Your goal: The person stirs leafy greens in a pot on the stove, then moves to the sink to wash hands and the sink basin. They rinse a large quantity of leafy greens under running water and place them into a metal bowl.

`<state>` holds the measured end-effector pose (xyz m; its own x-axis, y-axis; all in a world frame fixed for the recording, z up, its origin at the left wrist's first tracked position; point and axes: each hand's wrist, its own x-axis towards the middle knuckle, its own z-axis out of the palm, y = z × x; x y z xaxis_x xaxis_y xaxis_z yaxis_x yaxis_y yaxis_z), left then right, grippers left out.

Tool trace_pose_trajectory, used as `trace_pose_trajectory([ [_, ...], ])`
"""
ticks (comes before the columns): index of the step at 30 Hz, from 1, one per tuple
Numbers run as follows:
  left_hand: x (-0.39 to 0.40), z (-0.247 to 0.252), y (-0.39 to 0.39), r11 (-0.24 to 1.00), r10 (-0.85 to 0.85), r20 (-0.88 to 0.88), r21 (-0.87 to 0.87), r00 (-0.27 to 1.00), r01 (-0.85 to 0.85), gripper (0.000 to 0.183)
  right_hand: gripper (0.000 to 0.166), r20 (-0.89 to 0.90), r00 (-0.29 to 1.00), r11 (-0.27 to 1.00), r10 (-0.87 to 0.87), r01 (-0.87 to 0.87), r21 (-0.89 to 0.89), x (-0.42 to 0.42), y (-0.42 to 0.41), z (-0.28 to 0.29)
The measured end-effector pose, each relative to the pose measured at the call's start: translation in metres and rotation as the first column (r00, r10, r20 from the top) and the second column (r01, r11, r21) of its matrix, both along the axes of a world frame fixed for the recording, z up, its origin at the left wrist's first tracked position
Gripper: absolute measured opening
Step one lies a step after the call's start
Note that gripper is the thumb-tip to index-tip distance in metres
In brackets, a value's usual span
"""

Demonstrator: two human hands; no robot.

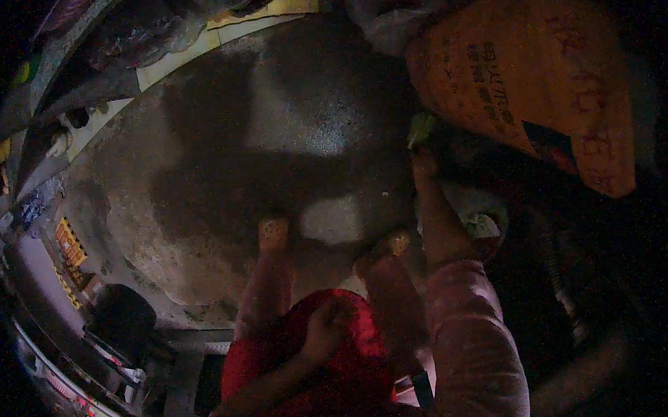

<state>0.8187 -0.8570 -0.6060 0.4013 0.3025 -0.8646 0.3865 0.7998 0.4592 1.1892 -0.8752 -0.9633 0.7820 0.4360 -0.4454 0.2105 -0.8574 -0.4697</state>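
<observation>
The picture is very dark. My right arm reaches forward, and my right hand [425, 158] is at a small green thing [421, 129], too dim to identify, beside a large orange sack [550, 85] that bears writing. The green thing appears to be in its fingers. My left hand [327, 324] lies over the red garment [295, 353] on my lap; its fingers look bent, but whether they grip anything is unclear. Below, my two feet rest on the floor, apart from each other.
Stained concrete floor [211, 174] spreads ahead, with a wet-looking shiny patch. A lined container [483, 220] stands right of my right forearm. At the left are a dark seat-like object [123, 320] and a yellow-and-black printed panel [70, 242]. Plastic bags [140, 39] lie at the upper left.
</observation>
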Motion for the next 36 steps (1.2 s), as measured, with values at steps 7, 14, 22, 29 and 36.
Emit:
trace_pose_trajectory([
  [7,-0.007,0.016,0.018,0.989,0.130,0.005,-0.077,0.991,-0.130,0.017,0.043,0.013,0.991,0.990,-0.132,0.131,0.043,0.011,0.010,-0.058],
  [14,0.001,0.026,0.023,0.996,-0.039,-0.106,-0.080,0.994,0.031,0.015,0.029,-0.064,0.973,0.961,-0.220,0.228,0.157,-0.024,-0.001,-0.026],
  [22,-0.036,0.001,-0.028,0.967,0.245,0.052,0.053,0.968,-0.248,0.014,0.013,-0.602,0.724,0.752,-0.337,0.592,0.292,-0.210,-0.038,0.255],
  [29,-0.073,0.142,0.071,0.947,0.069,0.107,0.306,0.992,-0.099,0.019,0.013,-0.274,0.944,0.871,0.185,-0.028,0.491,-0.225,0.027,0.610],
  [36,-0.021,0.286,0.172,0.888,-0.026,0.196,0.455,0.980,-0.067,0.011,0.016,0.636,0.771,0.637,0.033,-0.506,0.581,-0.132,0.020,0.888],
])
